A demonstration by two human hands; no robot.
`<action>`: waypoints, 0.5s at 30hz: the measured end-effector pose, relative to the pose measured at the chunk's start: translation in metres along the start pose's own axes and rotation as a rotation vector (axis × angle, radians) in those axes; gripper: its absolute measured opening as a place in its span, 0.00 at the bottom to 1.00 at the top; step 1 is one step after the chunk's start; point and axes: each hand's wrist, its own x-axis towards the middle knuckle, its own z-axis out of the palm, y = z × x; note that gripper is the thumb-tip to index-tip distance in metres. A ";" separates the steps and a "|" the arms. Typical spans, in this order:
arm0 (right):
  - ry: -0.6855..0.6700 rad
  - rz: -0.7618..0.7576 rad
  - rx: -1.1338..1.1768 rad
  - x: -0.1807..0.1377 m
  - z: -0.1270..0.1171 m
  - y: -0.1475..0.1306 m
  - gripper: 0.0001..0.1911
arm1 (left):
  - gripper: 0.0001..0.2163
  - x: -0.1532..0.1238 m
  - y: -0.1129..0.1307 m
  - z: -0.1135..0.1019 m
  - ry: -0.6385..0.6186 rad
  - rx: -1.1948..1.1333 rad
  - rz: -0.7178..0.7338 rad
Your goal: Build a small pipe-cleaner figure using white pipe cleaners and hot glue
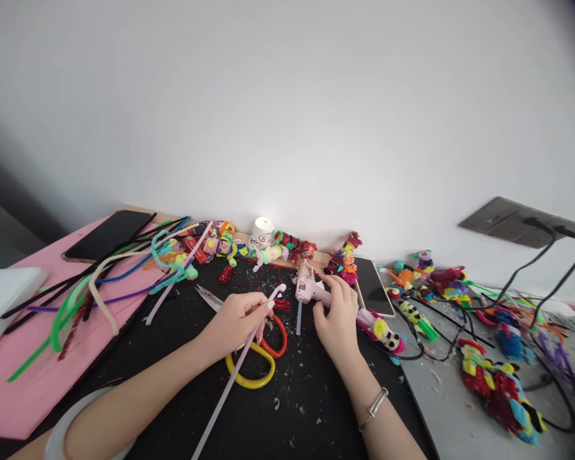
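A pale lilac pipe cleaner (234, 374) is pinched in my left hand (242, 319); its curled upper end stands above the fingertips, and its long tail slants down toward me. My right hand (336, 313) has its thumb and fingers around the handle of a pale pink hot glue gun (307, 285). A translucent glue stick (299, 317) sticks out of the gun's back end toward me. Beneath my left hand lie scissors (252, 374) with yellow and red handles, partly covered by it. Just left of the gun rests a small red fuzzy piece (282, 305).
Loose pipe cleaners (100, 281) and a dark phone (108, 235) lie on a pink board (19, 409) at left. Pipe-cleaner figures (501, 383) spread along the back and right. Near the wall are a white paper roll (263, 231) and another phone (374, 287). Cords hang from an outlet (508, 220).
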 end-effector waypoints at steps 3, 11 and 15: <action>-0.164 0.086 -0.134 0.001 0.005 0.014 0.28 | 0.14 0.002 -0.001 -0.002 -0.039 -0.117 -0.039; -0.140 0.170 0.142 0.007 0.000 0.018 0.19 | 0.12 0.010 -0.004 -0.009 -0.099 -0.371 -0.038; -0.107 0.231 0.499 0.007 -0.003 0.014 0.13 | 0.09 0.010 -0.003 -0.010 -0.120 -0.529 -0.053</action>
